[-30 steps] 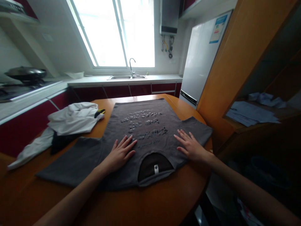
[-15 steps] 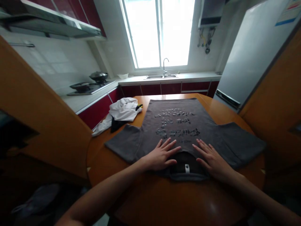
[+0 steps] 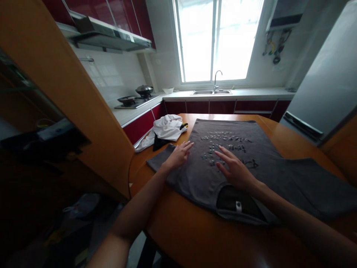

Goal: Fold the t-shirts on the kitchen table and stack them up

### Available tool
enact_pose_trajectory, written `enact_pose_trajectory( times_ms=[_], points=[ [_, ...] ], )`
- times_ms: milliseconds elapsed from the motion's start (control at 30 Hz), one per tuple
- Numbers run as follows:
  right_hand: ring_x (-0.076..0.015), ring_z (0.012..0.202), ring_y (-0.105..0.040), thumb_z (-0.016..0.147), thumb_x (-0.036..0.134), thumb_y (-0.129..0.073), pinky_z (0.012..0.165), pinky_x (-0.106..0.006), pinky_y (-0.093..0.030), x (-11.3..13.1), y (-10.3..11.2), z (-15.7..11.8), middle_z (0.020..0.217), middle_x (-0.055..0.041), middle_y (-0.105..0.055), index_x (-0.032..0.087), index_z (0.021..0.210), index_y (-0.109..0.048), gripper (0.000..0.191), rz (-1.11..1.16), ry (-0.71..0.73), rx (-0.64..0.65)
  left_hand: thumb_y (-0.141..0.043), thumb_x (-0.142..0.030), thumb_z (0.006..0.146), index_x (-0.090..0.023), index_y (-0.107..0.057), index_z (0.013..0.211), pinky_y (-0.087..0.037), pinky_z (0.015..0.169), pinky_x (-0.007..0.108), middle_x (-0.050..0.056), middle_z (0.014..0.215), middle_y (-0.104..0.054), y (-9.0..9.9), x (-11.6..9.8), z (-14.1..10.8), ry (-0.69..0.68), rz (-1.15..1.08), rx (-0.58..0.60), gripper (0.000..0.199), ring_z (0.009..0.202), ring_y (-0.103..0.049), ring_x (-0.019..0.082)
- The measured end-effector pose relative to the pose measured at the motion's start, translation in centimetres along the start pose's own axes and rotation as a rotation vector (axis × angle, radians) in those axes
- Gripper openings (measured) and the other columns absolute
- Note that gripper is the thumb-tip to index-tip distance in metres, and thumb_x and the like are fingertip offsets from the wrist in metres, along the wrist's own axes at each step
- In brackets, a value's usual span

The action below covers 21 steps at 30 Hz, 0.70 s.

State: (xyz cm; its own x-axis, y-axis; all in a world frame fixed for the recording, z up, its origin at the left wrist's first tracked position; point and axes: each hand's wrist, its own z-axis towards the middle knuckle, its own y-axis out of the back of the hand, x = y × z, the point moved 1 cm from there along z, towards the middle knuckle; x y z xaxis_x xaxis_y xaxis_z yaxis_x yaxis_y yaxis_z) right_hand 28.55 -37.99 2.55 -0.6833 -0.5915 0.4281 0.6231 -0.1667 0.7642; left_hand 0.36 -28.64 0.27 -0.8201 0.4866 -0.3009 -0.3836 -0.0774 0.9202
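A grey T-shirt (image 3: 200,178) lies spread flat on the wooden table, its neckline and white label toward me and dark lettering across its chest. My left hand (image 3: 179,154) is over the shirt's left side, near the base of the left sleeve, fingers stretched out. Above the chest print is my right hand (image 3: 234,169), with its fingers apart and nothing in them. Whether the right palm touches the cloth I cannot tell. My left forearm crosses part of the left sleeve, and the right forearm hides part of the collar.
A heap of white clothes (image 3: 169,128) with black and yellow bits lies at the table's (image 3: 178,223) far left. Beyond are a counter with a sink (image 3: 203,92), a stove with pans (image 3: 144,90), and a fridge (image 3: 323,82) at right. An orange-brown wooden panel (image 3: 106,123) stands left.
The view has turned left. My left hand has moved from beside the collar to the shirt's left side; my right hand has shifted left and forward onto the print area.
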Motion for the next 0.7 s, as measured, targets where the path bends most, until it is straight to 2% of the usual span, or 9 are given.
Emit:
enact_pose_trajectory(
  times_ms=[100, 167, 333, 400, 467, 600, 700],
  points=[
    [-0.0279, 0.143, -0.041, 0.098, 0.027, -0.048, 0.119, -0.049, -0.034, 2.9, -3.2, 0.9, 0.153, -0.0152, -0.047, 0.016, 0.136, -0.061, 0.042, -0.004, 0.117, 0.072, -0.044, -0.02, 0.095, -0.018, -0.044, 0.151, -0.027, 0.121, 0.046, 0.011, 0.158, -0.042, 0.3, 3.2, 0.3, 0.058, -0.04, -0.012, 0.057, 0.149, -0.032, 0.025],
    [-0.0272, 0.146, -0.037, 0.098, 0.027, -0.049, 0.121, -0.048, -0.031, 5.0, -5.5, 0.6, 0.155, -0.0149, -0.045, 0.015, 0.141, -0.056, 0.046, 0.009, 0.203, 0.19, -0.044, -0.019, 0.093, -0.015, -0.051, 0.147, -0.028, 0.122, 0.042, 0.012, 0.154, -0.046, 0.8, 4.5, 0.3, 0.061, -0.063, -0.028, 0.054, 0.147, -0.036, 0.024],
    [-0.0302, 0.154, -0.014, 0.099, 0.053, -0.047, 0.122, -0.059, -0.015, 8.6, -9.7, -1.1, 0.166, -0.0157, -0.019, 0.013, 0.159, -0.025, 0.076, 0.082, 0.336, 0.568, -0.047, -0.021, 0.091, -0.012, -0.062, 0.135, -0.033, 0.119, 0.037, 0.013, 0.144, -0.057, 2.4, 6.2, 0.1, 0.08, -0.101, -0.115, 0.048, 0.137, -0.05, 0.024],
    [-0.031, 0.154, -0.01, 0.097, 0.063, -0.044, 0.122, -0.06, -0.009, 9.1, -10.2, -1.5, 0.166, -0.0178, -0.014, 0.011, 0.16, -0.021, 0.085, 0.096, 0.352, 0.664, -0.048, -0.023, 0.091, -0.011, -0.064, 0.133, -0.034, 0.118, 0.037, 0.014, 0.142, -0.059, 2.6, 6.6, 0.1, 0.099, -0.106, -0.129, 0.046, 0.135, -0.052, 0.024],
    [-0.0304, 0.155, -0.009, 0.096, 0.066, -0.042, 0.123, -0.059, -0.004, 9.2, -10.2, -1.6, 0.166, -0.0183, -0.011, 0.01, 0.161, -0.018, 0.089, 0.099, 0.351, 0.701, -0.049, -0.024, 0.092, -0.009, -0.064, 0.131, -0.035, 0.118, 0.037, 0.015, 0.142, -0.059, 2.6, 6.8, 0.1, 0.116, -0.103, -0.123, 0.045, 0.135, -0.053, 0.025],
    [-0.0271, 0.155, -0.005, 0.099, 0.062, -0.039, 0.124, -0.056, -0.001, 8.9, -9.7, -1.8, 0.167, -0.0148, -0.009, 0.013, 0.162, -0.013, 0.083, 0.101, 0.329, 0.657, -0.051, -0.024, 0.092, -0.007, -0.064, 0.13, -0.036, 0.117, 0.035, 0.016, 0.141, -0.059, 2.4, 6.9, 0.0, 0.125, -0.096, -0.1, 0.045, 0.134, -0.053, 0.025],
    [-0.0275, 0.155, -0.008, 0.099, 0.061, -0.041, 0.124, -0.056, -0.001, 8.7, -9.8, -2.3, 0.166, -0.0148, -0.012, 0.014, 0.161, -0.016, 0.082, 0.108, 0.326, 0.644, -0.052, -0.024, 0.092, -0.01, -0.064, 0.131, -0.036, 0.117, 0.034, 0.014, 0.142, -0.059, 2.4, 6.8, 0.0, 0.125, -0.09, -0.095, 0.044, 0.134, -0.053, 0.023]
  ],
)
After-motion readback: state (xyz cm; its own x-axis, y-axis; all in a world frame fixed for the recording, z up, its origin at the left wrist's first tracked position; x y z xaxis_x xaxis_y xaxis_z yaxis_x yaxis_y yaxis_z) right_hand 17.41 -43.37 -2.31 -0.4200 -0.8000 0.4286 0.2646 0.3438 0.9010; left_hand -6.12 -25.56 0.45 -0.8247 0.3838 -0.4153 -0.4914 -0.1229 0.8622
